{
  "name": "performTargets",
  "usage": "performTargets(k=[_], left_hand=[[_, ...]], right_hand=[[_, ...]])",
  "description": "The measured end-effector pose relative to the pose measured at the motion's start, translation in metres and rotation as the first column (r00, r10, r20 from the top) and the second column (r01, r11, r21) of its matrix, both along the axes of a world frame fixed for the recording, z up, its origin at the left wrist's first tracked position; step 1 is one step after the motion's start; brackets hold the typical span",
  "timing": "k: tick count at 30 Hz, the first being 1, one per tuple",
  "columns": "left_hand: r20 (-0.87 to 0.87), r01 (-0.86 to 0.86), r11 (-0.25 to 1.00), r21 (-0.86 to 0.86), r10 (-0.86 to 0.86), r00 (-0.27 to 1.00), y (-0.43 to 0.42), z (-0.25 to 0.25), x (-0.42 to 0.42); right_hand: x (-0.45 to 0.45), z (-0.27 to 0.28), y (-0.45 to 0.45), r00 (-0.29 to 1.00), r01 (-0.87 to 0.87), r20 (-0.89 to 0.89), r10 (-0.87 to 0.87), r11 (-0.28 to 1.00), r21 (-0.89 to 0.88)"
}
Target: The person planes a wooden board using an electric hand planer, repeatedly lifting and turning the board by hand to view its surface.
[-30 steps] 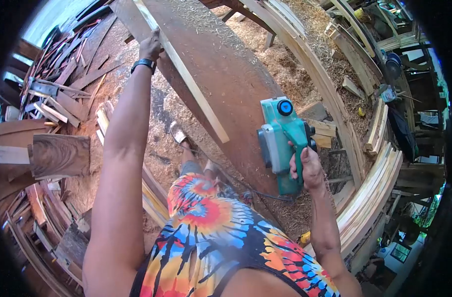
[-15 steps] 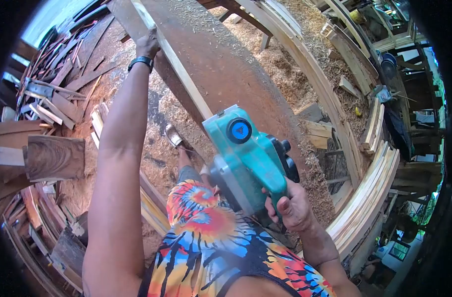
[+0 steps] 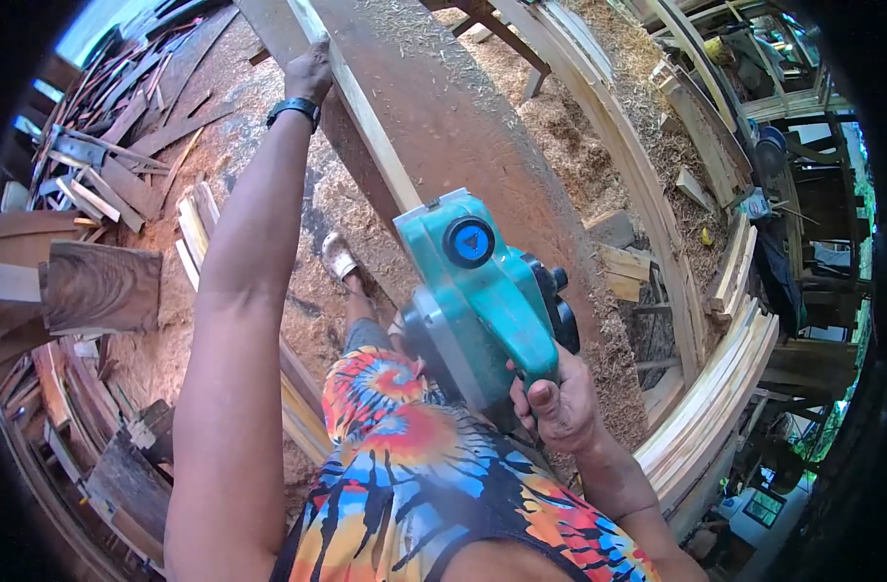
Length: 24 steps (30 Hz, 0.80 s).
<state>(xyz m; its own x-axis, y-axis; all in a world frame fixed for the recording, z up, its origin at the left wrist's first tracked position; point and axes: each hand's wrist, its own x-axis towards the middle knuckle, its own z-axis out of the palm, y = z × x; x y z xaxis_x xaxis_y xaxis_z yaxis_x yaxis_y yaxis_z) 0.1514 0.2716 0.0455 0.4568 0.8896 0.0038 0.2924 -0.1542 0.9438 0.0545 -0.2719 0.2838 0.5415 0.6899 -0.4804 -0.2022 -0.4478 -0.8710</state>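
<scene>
A teal electric planer (image 3: 463, 281) with a blue-centred black knob sits on a long, narrow pale wooden strip (image 3: 371, 131). My right hand (image 3: 565, 403) is closed around its rear handle, thumb on top. Farther up, my left hand (image 3: 310, 73) grips the strip from its left side, with some fingers hidden beneath or behind it. The strip lies along a wide brown board (image 3: 463, 126), and its near part disappears under the planer.
Wood shavings (image 3: 579, 145) cover the ground around the board. Long stacked planks (image 3: 715, 388) curve along the right. Scrap wood (image 3: 104, 194) and a dark grained block (image 3: 104, 286) are on the left. My shoe (image 3: 339, 257) shows below the board's left edge.
The view has turned slightly, so the strip and my left hand appear a little farther right. The planer appears slightly higher. Both hands keep their holds.
</scene>
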Motion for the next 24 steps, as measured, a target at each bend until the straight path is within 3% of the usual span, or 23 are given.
performTargets(k=[12, 15, 16, 18, 22, 24], left_hand=[[-0.064, -0.010, 0.999, -0.044, 0.007, 0.998, 0.005, 0.000, 0.003], [0.008, 0.005, 1.000, -0.025, -0.004, 1.000, 0.016, -0.014, 0.006], [-0.047, -0.008, 0.999, -0.040, 0.006, 0.999, 0.002, 0.006, -0.001], [-0.157, -0.025, 0.997, -0.067, 0.015, 0.987, -0.022, 0.042, -0.012], [0.012, -0.021, 0.989, -0.147, 0.023, 1.000, -0.006, 0.016, -0.003], [0.008, -0.035, 0.991, -0.127, 0.036, 0.999, -0.013, 0.021, -0.005]], right_hand=[[0.032, -0.011, 0.088, 0.989, -0.119, 0.110, 0.100, 0.977, 0.179], [0.047, -0.008, 0.125, 0.982, -0.141, 0.149, 0.119, 0.980, 0.144], [0.049, -0.006, 0.129, 0.982, -0.149, 0.133, 0.134, 0.983, 0.110], [0.047, -0.013, 0.119, 0.970, -0.171, 0.195, 0.145, 0.977, 0.124], [0.024, -0.013, 0.059, 0.983, -0.169, 0.087, 0.161, 0.980, 0.100], [0.006, -0.011, 0.025, 0.995, -0.096, 0.029, 0.093, 0.988, 0.120]])
